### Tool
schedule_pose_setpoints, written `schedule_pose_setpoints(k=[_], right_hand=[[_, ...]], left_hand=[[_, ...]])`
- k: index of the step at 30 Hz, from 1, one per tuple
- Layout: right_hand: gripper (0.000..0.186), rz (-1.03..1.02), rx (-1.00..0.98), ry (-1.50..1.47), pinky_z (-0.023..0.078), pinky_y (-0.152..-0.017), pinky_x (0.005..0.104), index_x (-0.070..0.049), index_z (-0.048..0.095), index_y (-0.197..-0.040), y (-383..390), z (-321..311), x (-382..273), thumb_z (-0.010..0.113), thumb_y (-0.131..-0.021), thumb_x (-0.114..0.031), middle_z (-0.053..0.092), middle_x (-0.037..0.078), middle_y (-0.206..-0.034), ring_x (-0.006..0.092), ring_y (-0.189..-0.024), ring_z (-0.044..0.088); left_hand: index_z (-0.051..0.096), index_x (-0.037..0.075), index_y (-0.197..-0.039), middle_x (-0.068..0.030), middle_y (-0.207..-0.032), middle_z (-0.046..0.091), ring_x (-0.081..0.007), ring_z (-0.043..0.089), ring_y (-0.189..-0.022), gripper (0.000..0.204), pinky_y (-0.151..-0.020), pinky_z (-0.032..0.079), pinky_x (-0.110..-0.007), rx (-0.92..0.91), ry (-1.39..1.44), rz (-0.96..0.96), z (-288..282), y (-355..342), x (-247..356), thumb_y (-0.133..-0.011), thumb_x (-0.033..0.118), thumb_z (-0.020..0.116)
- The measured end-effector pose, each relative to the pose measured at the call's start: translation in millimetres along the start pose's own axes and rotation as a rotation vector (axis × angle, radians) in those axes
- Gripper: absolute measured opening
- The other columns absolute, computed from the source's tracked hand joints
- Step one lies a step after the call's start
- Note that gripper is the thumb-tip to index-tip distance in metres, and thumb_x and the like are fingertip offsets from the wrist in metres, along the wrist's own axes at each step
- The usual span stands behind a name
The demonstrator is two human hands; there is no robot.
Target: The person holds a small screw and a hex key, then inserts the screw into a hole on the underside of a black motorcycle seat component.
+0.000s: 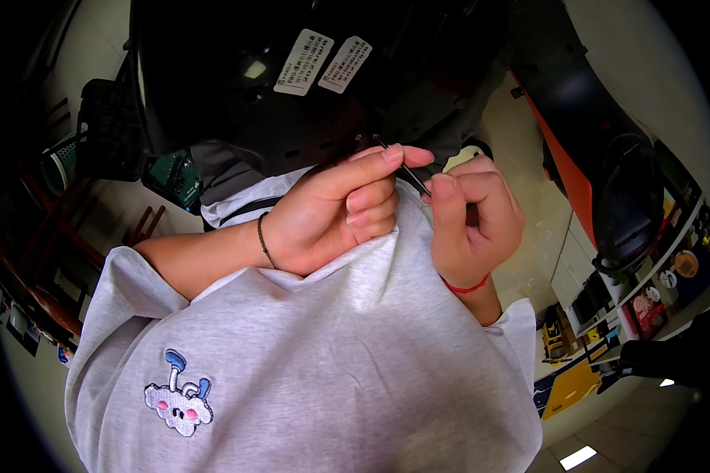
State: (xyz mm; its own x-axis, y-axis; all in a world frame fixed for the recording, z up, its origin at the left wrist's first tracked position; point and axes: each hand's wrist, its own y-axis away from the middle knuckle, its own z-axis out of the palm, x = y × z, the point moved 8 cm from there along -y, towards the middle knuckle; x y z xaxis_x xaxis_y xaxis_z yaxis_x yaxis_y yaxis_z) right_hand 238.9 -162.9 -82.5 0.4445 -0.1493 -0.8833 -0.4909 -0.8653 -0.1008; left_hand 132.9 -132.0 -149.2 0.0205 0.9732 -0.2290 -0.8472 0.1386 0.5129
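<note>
A thin, dark rod (412,175) slants between my two hands; its exact kind I cannot make out. My left hand (331,201) pinches it between thumb and index finger, the other fingers curled in. At the rod's lower end, my right hand (481,217) is closed on it with thumb and bent forefinger. The upper tip pokes out past my left thumb, close to the lower edge of a glossy black panel (205,102). Two white labels (304,61) are stuck on that panel, and small holes run along its edge.
On the left stand a black case (110,130), a green item (175,180) with a patterned surface and a pale basket (60,164). A large black and orange body (564,150) rises on the right. Beyond it, a white cabinet (580,264) and assorted boxes line the lower right.
</note>
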Motion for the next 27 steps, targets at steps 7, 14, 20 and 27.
schedule_pose_setpoints(k=[7,14,20,27], right_hand=[[0.033,-0.323,-0.04,0.039,0.049,-0.06,0.0276,-0.003,0.065,-0.099,-10,-7,-15,0.079,-0.07,-0.007,0.067,0.008,-0.087,0.0205,-0.072,0.062],[0.02,-0.38,-0.012,0.251,0.038,-0.048,0.0277,-0.007,0.059,-0.072,-12,-6,-20,0.078,-0.068,-0.01,0.057,0.003,-0.065,0.0181,-0.053,0.052],[0.022,-0.248,-0.052,0.092,0.036,-0.046,0.0285,-0.008,0.056,-0.069,-5,5,-12,0.077,-0.068,-0.012,0.056,0.003,-0.061,0.018,-0.049,0.05],[0.033,-0.428,-0.124,0.078,0.046,-0.058,0.0273,-0.007,0.067,-0.092,-14,-5,-19,0.082,-0.065,-0.019,0.068,0.003,-0.088,0.0176,-0.068,0.062]], left_hand=[[0.061,0.008,-0.111,0.0095,-0.053,0.035,-0.0035,0.03,-0.048,0.033,-0.05,0.032,-0.019,-0.042,0.032,-0.002,1,0,0,-0.105,0.025,0.033],[0.06,0.007,-0.111,0.009,-0.052,0.034,-0.0039,0.03,-0.048,0.036,-0.05,0.032,-0.02,-0.022,0.034,-0.024,1,1,0,-0.105,0.027,0.031],[0.06,0.006,-0.111,0.0085,-0.052,0.033,-0.0041,0.029,-0.047,0.038,-0.048,0.032,-0.02,-0.01,-0.011,-0.037,3,0,2,-0.105,0.028,0.03],[0.056,0.004,-0.111,0.0081,-0.054,0.031,-0.0037,0.028,-0.049,0.03,-0.05,0.029,-0.019,-0.083,0.047,-0.027,1,-1,1,-0.103,0.028,0.04]])
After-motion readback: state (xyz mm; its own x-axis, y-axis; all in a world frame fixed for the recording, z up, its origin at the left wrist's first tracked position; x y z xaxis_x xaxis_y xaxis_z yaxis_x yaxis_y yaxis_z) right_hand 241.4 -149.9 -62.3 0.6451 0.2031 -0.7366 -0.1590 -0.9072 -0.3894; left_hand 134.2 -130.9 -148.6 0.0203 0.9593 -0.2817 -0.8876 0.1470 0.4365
